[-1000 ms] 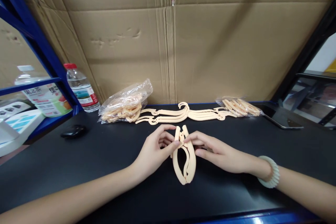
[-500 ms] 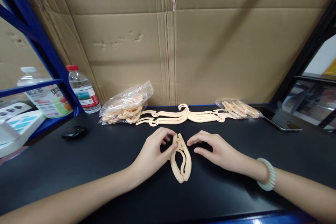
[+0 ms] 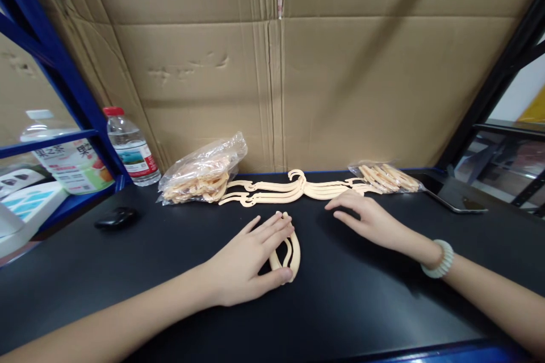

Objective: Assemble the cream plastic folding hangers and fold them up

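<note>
A folded cream plastic folding hanger [image 3: 296,255] lies on the black table. My left hand [image 3: 251,249] rests over it with fingers spread flat across its upper end and the thumb at its lower tip. The hand hides much of the hanger's left side. Farther to the right, my right hand [image 3: 370,218] is empty, fingers curved and apart, above the table. Just beyond its fingertips is a row of unfolded cream hangers [image 3: 272,195], stacked with their hooks together.
Behind the hangers stand a bulging clear bag of hangers [image 3: 200,178] at left and a flatter bag [image 3: 387,176] at right. A phone [image 3: 457,195] lies far right. At left are a black mouse [image 3: 116,218] and a water bottle [image 3: 133,153]. A cardboard wall [image 3: 361,79] closes the back.
My left hand has flattened over the folded hanger, which has shifted slightly left. My right hand has moved away from it, right and toward the unfolded hangers.
</note>
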Available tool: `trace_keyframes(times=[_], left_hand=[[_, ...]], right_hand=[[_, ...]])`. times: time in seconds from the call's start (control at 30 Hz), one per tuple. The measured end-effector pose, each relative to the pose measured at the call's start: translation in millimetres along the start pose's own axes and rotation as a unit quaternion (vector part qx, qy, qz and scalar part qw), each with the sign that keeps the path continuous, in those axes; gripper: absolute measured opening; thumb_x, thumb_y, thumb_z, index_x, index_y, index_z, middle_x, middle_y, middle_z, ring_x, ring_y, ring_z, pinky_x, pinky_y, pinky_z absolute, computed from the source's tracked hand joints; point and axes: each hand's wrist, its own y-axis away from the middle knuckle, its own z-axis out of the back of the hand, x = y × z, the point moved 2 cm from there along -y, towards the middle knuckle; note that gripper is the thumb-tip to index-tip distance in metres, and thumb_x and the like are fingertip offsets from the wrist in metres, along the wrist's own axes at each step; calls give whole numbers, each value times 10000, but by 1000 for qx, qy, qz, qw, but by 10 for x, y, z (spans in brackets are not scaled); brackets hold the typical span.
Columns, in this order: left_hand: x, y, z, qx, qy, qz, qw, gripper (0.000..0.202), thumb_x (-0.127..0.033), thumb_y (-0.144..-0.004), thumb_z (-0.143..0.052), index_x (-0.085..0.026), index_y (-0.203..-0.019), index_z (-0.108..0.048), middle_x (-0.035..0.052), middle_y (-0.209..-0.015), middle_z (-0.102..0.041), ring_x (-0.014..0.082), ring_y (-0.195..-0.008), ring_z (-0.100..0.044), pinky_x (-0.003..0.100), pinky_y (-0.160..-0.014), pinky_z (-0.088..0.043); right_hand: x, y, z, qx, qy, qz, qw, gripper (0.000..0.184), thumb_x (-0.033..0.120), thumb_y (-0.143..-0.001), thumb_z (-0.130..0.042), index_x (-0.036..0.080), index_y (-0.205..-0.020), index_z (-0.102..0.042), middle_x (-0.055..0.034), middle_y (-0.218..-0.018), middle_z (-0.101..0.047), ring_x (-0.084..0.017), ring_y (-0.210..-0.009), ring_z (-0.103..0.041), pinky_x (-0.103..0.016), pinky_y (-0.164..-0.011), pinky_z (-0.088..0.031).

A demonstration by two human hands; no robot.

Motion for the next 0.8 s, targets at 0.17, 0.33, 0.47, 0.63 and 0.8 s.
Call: trace_keyframes(times=[0.17, 0.33, 0.47, 0.63, 0.8], left_hand=[[229, -2, 85, -107, 8, 30, 994, 525, -409, -946, -453, -221, -1435, -416, 86, -1541, -341, 260, -1428, -289, 453, -1166, -247], [480, -29, 116, -208, 53, 78, 973, 363, -369, -936, -451, -204, -1214, -617, 91, -1309, -609, 264, -1236, -533, 440, -1083, -380], [515, -42, 111, -242, 85, 97, 962, 278, -313, -903, -480, -217, -1103, -649, 72, -1155, -682, 259, -1087, -618, 410, -961, -476], [422, -46, 99, -222, 56, 54, 972, 247, -227, -892, -459, -213, -1040, -657, 72, -1092, -686, 243, -1029, -632, 377, -939, -477], [434, -50, 79, -229, 61, 49, 970, 250, -195, -873, -469, -224, -1045, -647, 65, -1085, -685, 239, -1015, -626, 378, -929, -480]], right_hand=[[-472, 4, 226, -32, 73, -41, 996, 254, 320, -897, -501, 192, -1041, -668, -115, -1073, -696, -274, -1022, -633, -469, -911, -492], [-733, 35, 314, -33, 120, -73, 990, 331, 361, -902, -483, 146, -1087, -655, -153, -1112, -693, -294, -1023, -641, -485, -912, -500], [-730, 27, 226, -30, 117, -46, 992, 308, 323, -915, -472, 177, -1130, -636, -132, -1159, -675, -287, -1091, -614, -493, -955, -479], [-675, 10, 94, -40, 123, -2, 992, 322, 244, -916, -458, 184, -1197, -603, -126, -1180, -648, -278, -1128, -571, -501, -986, -448], [-648, -2, 51, -23, 122, 15, 992, 291, 227, -906, -484, 197, -1161, -622, -122, -1079, -660, -272, -1009, -582, -496, -907, -478]])
